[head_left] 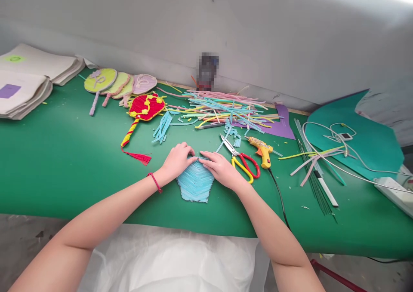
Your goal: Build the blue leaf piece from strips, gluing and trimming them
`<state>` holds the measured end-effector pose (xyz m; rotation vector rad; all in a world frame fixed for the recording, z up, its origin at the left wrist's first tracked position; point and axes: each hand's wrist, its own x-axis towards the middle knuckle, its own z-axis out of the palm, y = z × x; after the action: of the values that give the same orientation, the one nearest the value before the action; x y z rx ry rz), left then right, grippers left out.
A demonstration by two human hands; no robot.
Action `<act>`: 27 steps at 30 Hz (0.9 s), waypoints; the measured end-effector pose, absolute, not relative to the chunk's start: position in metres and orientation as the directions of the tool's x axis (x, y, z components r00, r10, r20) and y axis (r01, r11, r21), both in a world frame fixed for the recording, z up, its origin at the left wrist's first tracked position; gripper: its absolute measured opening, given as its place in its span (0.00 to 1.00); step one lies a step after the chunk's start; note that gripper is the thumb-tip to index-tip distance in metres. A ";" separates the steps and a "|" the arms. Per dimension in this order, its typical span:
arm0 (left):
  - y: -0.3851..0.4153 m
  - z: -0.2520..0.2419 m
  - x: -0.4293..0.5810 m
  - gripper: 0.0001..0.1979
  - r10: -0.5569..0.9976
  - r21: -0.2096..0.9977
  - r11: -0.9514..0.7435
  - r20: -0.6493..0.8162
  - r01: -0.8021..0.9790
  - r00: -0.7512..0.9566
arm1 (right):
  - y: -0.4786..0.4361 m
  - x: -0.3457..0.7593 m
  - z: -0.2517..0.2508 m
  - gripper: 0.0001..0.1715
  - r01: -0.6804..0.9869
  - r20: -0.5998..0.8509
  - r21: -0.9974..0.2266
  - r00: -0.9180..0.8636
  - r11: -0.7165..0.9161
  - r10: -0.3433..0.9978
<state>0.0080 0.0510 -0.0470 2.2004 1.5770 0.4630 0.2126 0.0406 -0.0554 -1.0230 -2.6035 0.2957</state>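
A flat light-blue fan panel (195, 183), covered with pipe cleaners laid in a V pattern, lies on the green table in front of me. My left hand (178, 162) grips its upper left edge, fingers curled and thumb on top. At the upper right edge, my right hand (220, 168) presses with its fingers together. The panel's far edge is partly hidden under my fingertips. Scissors (238, 155) with one red and one yellow handle lie partly open just right of my right hand. Beyond my hands is a bunch of blue pipe cleaners (163, 127).
Farther back lies a heap of coloured pipe cleaners (226, 107). A yellow glue gun (263, 149) trails its cord over the front edge. Finished fans (100, 80), a red tasselled fan (149, 107) and books (22, 90) lie left; wires, teal sheet (371, 141) and power strip (395, 193) right.
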 end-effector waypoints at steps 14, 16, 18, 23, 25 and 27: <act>0.075 -0.059 0.000 0.06 0.908 0.595 -0.334 -0.006 0.731 0.420 | 0.049 0.208 -0.042 0.17 0.643 0.127 -0.414 -0.660 0.644 0.741; 0.076 -0.061 -0.001 0.05 0.910 0.604 -0.331 0.001 0.725 0.415 | 0.053 0.204 -0.035 0.15 0.654 0.091 -0.450 -0.645 0.609 0.759; 0.075 -0.061 0.000 0.05 0.913 0.609 -0.326 0.005 0.723 0.407 | 0.057 0.198 -0.032 0.13 0.655 0.079 -0.496 -0.620 0.571 0.780; 0.074 -0.061 0.000 0.04 0.917 0.609 -0.327 0.020 0.722 0.398 | 0.058 0.190 -0.042 0.08 0.696 0.136 -0.508 -0.518 0.508 0.845; 0.074 -0.061 0.000 0.03 0.916 0.612 -0.329 0.023 0.719 0.400 | 0.057 0.190 -0.048 0.11 0.699 0.142 -0.494 -0.521 0.517 0.841; 0.074 -0.061 -0.001 0.03 0.912 0.623 -0.334 0.024 0.708 0.410 | 0.057 0.191 -0.052 0.11 0.689 0.131 -0.505 -0.534 0.520 0.835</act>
<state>-0.0006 0.0742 -0.0614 2.1403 1.3725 0.5080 0.1907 0.0569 -0.0524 -1.2618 -2.4062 0.5669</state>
